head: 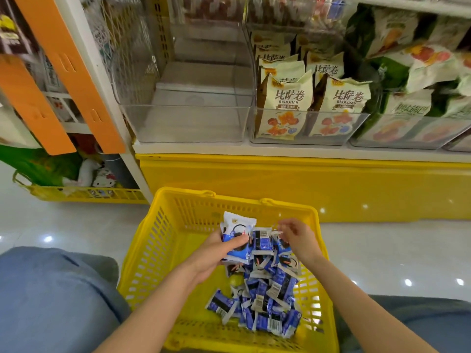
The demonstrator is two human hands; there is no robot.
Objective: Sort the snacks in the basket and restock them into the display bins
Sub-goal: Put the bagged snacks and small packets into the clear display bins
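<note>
The left hand (216,254) grips a packet stack (238,231) — likely batching for the empty bin (186,123); right hand (297,236) curls over the basket (145,253) — pinching anything, cannot tell

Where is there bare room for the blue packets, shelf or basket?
Free: the clear bin left of the pizza-roll packs, and the basket floor along its left wall. Crowded: those packs' bin, the green packs, and the blue packets heaped at basket right.

The cream snack bags (286,104) in the middle bin read "比萨卷 BISAJUAN".
</note>
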